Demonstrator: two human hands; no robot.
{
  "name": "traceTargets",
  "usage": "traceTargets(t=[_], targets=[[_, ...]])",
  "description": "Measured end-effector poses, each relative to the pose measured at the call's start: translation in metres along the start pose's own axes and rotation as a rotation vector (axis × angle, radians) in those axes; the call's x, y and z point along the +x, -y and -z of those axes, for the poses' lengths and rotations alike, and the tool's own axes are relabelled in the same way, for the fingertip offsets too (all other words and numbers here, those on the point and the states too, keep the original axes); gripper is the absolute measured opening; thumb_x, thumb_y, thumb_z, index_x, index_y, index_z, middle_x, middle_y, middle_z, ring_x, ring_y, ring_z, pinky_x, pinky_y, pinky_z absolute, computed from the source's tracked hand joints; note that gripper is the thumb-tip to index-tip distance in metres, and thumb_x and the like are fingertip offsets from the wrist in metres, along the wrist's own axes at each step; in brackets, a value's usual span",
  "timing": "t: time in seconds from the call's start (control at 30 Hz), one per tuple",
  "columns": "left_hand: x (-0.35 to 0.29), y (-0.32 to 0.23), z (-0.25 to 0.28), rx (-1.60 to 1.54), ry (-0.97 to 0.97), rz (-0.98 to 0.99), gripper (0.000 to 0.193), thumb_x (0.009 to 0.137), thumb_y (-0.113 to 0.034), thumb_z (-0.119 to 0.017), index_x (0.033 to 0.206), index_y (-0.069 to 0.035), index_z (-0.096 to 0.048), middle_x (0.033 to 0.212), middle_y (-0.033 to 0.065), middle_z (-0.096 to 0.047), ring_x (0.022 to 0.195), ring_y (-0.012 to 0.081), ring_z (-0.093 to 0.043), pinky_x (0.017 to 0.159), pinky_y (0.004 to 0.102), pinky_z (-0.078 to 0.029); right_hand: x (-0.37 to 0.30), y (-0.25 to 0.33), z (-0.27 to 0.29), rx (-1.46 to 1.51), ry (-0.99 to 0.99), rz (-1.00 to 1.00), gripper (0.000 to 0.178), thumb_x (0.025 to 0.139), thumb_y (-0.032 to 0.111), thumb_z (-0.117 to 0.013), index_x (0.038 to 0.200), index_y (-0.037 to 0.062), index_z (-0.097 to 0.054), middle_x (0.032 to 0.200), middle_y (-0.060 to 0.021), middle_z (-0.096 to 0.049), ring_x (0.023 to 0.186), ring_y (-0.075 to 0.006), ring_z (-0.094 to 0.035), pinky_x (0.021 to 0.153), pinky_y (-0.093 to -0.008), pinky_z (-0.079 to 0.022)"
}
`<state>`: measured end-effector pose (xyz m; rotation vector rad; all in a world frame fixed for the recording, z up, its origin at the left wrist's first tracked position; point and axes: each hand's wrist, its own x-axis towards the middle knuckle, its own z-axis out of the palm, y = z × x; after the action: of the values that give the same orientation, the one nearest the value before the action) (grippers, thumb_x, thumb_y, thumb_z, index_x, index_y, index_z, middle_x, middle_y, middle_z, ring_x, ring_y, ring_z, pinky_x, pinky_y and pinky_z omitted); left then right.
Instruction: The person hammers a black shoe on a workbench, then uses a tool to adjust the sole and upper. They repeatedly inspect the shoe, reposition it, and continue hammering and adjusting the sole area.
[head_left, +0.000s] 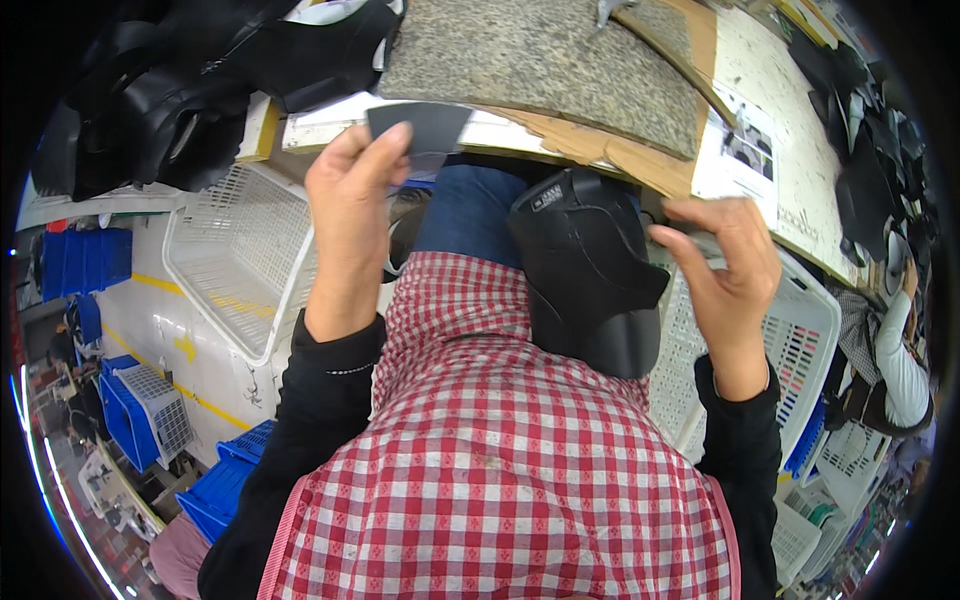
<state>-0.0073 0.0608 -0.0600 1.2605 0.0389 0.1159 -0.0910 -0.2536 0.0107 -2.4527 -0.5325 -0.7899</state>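
My left hand is raised at the table's near edge, thumb and fingers pinching a small dark grey trapezoid piece of sheet material. Across my lap, over the right thigh, lies a black shoe upper with curved seams and a small label at its far end. Just right of the upper, my right hand hovers with curled fingers. A narrow gap shows between its thumb and forefinger, and I see nothing held there.
A speckled stone slab on the table bears a hammer. Black uppers pile up at far left, more at far right. White crates flank me; blue crates stand left. Another person's arm shows at right.
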Motion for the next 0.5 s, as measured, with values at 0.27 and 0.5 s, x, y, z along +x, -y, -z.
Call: traceTargets(t=[0.27,0.5], targets=[[-0.028,-0.012,-0.099,-0.087,0.344,0.211,0.016,0.091,-0.014,-0.076,0.079,-0.007,-0.068,0.071,-0.0023,-0.063,0.064,0.0057,-0.053,0.063,0.0225,-0.041,0.026,0.020,-0.037,-0.242,-0.114,0.305,0.028,0.072,0.015,-0.085,0.098,0.0142,-0.075,0.091,0.0004,-0.070,0.084,-0.0208,-0.066,0.072,-0.0349,-0.049],[-0.031,-0.010,-0.083,0.529,0.515,-0.107,0.050,0.091,-0.026,-0.080,0.128,0.002,-0.062,0.112,0.0124,-0.071,0.104,0.0188,-0.065,0.091,0.0339,-0.051,0.010,-0.029,-0.007,0.023,-0.070,-0.149,0.006,0.090,0.012,-0.075,0.093,0.0087,-0.071,0.082,-0.0026,-0.071,0.075,-0.0159,-0.069,0.069,-0.0307,-0.053]])
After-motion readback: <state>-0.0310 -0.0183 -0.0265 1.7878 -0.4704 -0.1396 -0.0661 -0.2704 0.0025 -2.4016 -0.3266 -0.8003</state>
